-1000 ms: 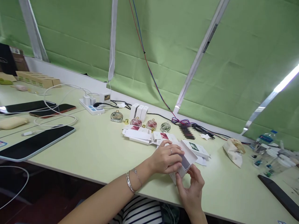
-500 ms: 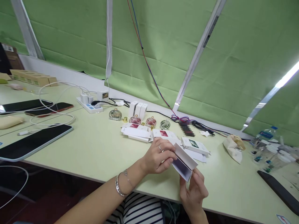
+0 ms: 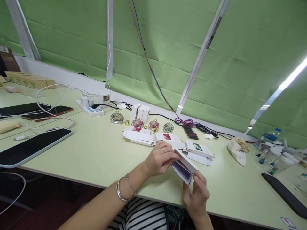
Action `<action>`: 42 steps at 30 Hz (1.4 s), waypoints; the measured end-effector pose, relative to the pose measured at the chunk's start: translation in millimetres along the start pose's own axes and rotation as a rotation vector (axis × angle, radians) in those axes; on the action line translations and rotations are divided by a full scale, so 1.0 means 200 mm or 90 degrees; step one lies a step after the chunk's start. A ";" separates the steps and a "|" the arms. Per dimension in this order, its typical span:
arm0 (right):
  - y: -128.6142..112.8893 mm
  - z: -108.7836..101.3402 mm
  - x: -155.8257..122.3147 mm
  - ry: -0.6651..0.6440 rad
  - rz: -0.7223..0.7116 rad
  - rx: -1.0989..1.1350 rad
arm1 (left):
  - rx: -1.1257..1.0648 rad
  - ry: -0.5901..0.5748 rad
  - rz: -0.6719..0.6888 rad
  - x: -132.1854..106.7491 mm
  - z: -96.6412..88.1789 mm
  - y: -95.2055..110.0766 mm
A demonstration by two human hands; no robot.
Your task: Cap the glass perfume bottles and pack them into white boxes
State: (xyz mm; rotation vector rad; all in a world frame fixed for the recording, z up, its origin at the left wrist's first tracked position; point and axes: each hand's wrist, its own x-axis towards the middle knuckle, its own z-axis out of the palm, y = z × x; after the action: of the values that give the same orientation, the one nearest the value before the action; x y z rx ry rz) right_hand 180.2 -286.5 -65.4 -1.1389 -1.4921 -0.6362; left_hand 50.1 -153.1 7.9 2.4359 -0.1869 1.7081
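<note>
A small white cardboard box [image 3: 183, 171], open at one end with its flap standing up, is held tilted above the table's front edge. My left hand [image 3: 161, 159], with a ring and bracelets, pinches the box's left end. Its right end is gripped between the thumb and fingers of my right hand [image 3: 197, 193]. Just behind lie flattened white cartons, one with a red picture [image 3: 167, 136], another with a green picture [image 3: 197, 147]. Beyond them stand round glass bottles: a pink one [image 3: 153, 125], a green one [image 3: 168, 127] and a dark one [image 3: 117, 118].
Three small white boxes [image 3: 140, 112] stand at the back. To the left are a power strip [image 3: 90, 109], white cables and a tablet [image 3: 35, 147]. On the right are a cloth pouch [image 3: 237, 150], clear jars [image 3: 275, 156] and a long black object [image 3: 284, 195].
The box's upright flap has tipped down toward its opening, and the box has turned slightly. Both hands keep hold of it. The whole view has shifted a little.
</note>
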 end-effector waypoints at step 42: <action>0.01 0.00 0.02 -0.061 0.049 0.062 | 0.066 -0.079 0.120 0.01 0.01 0.03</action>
State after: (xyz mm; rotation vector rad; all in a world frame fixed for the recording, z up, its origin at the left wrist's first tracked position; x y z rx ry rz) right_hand 182.1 -284.3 -62.8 -1.1594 -1.5357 -0.4565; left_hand 52.3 -158.7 8.6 2.6790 -0.3633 1.6788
